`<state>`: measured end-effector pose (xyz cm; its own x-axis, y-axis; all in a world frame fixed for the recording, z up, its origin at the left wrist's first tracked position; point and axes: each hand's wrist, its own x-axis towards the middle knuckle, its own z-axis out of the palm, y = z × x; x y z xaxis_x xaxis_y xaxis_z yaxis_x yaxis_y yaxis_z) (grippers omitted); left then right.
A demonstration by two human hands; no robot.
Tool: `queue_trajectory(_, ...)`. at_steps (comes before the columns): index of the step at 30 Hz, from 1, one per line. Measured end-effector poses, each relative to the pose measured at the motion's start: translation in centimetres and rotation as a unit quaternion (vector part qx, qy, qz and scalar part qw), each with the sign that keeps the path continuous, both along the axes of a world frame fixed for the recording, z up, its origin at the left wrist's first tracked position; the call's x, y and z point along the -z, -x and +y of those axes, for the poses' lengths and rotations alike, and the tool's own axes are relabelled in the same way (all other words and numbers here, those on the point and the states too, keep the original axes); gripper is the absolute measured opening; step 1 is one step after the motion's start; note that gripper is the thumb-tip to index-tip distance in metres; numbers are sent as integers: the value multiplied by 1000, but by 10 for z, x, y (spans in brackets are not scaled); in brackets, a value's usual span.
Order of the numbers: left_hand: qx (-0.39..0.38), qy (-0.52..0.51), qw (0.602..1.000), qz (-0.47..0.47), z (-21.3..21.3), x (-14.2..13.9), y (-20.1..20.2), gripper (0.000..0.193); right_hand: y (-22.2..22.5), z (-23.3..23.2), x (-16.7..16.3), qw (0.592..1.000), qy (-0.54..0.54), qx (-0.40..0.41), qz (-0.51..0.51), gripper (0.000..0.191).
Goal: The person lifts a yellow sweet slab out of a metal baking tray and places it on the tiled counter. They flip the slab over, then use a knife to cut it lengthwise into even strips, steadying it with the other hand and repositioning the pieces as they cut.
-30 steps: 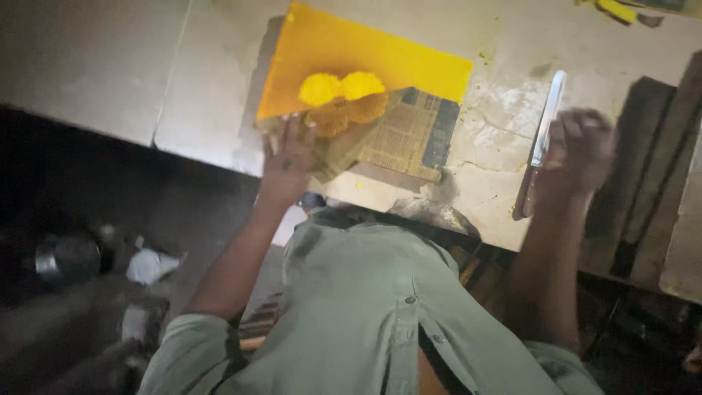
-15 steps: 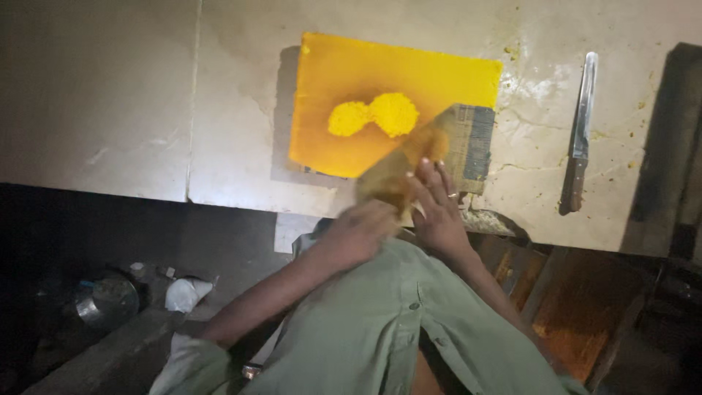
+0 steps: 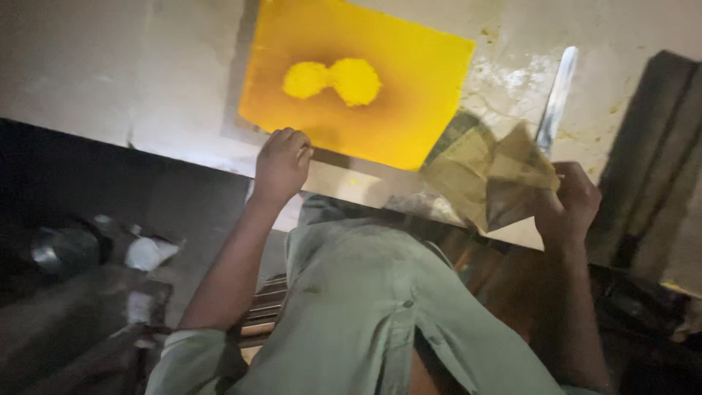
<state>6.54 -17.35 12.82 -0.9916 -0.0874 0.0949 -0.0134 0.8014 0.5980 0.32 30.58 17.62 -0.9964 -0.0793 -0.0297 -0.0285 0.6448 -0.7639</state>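
Seen from the head camera, you are leaning over a pale stone counter (image 3: 110, 80), your two hands working well apart. Your left hand (image 3: 281, 164) is curling its fingers onto the near edge of a flat, bright yellow rectangular board (image 3: 409, 95), which is lying on the counter and carrying two touching rounds of yellow dough (image 3: 333, 80) near its middle. Your right hand (image 3: 570, 201) is gripping a crumpled, yellow-stained sheet of newspaper (image 3: 490, 175), lifting it at the counter's near edge, just right of the board. A long metal knife (image 3: 557, 95) is lying on the counter behind the paper, blade pointing away from you. Your pale green shirt (image 3: 365, 314) is filling the lower frame, and a dark metal pot (image 3: 62, 249) is sitting low at the left in shadow.
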Motion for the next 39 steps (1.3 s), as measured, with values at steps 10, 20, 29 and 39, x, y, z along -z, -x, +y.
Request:
queue_trajectory(10, 36, 165, 978, 121, 67, 46, -8, 12, 224, 94, -63, 964, -234, 48, 114, 27)
queue_trajectory(20, 200, 80, 961, 172, 27, 33, -1, 31, -14, -197, 70, 963, -92, -223, 116, 21)
queue_trajectory(29, 245, 62, 956, 149, -12, 39, -9, 15, -55, -277, 34, 949, -226, -170, 141, 6)
queue_trajectory(39, 266, 73, 961, 22, -111, 15, -65, 15, -104, -295, 48, 934, -103, -313, -134, 15)
